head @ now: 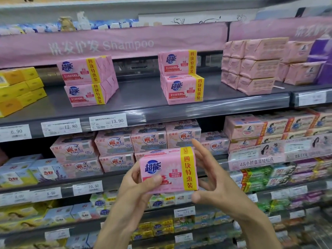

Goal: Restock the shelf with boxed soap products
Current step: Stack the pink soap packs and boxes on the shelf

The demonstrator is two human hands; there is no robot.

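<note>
Two bare arms (115, 227) come up from below, one to each grip. The left grip (142, 184) holds a pink soap pack (167, 169) by its left end. The left thumb (155, 178) presses on the front of the pack, and the other fingers go behind it, where they cannot be seen. The right grip (213, 178) is just to the right of the left grip, at the other end of the pack. Its fingers (198, 148) are spread wide and almost straight, pointing up. The right thumb (195, 196) sits at the pack's bottom corner.
</note>
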